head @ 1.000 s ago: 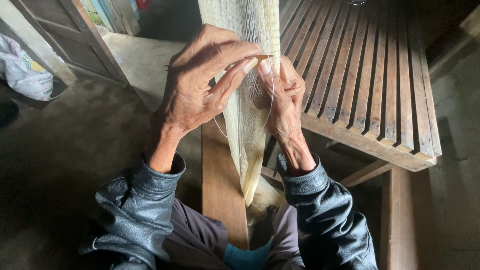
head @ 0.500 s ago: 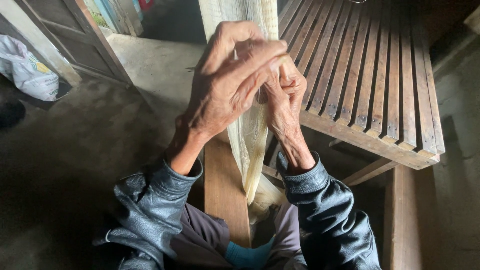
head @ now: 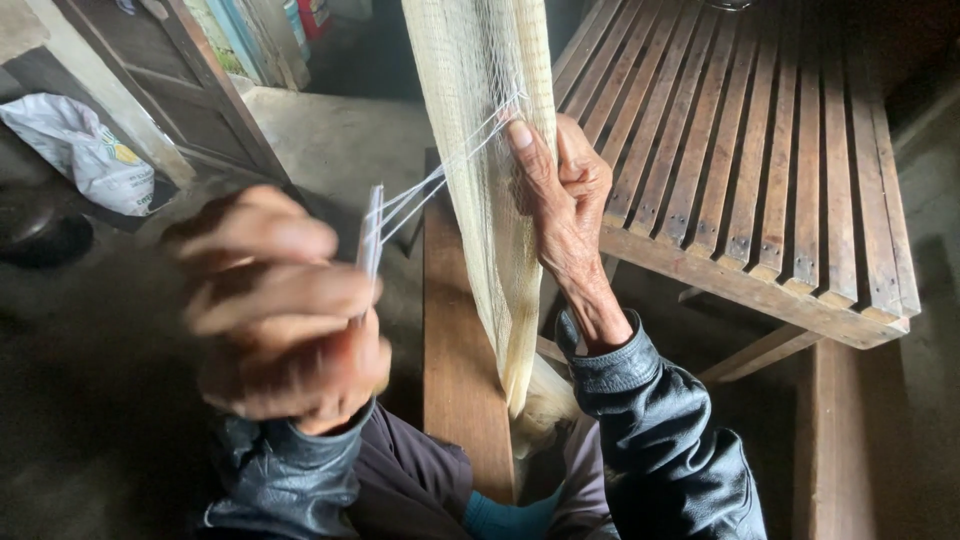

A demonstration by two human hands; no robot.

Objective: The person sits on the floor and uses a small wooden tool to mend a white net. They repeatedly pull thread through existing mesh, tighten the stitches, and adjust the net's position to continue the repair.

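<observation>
Centrally, a pale net (head: 490, 150) is being pinched by the right hand (head: 560, 195), hanging before a wooden plank (head: 460, 380). White threads (head: 430, 190) are being gripped by the blurred, closed left hand (head: 280, 320). A slatted bench (head: 760, 150) is standing right; a white bag (head: 80, 150) is lying left.

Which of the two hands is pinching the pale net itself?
The right hand, thumb pressed on the net. The left hand is off it, holding a flat tool.
</observation>
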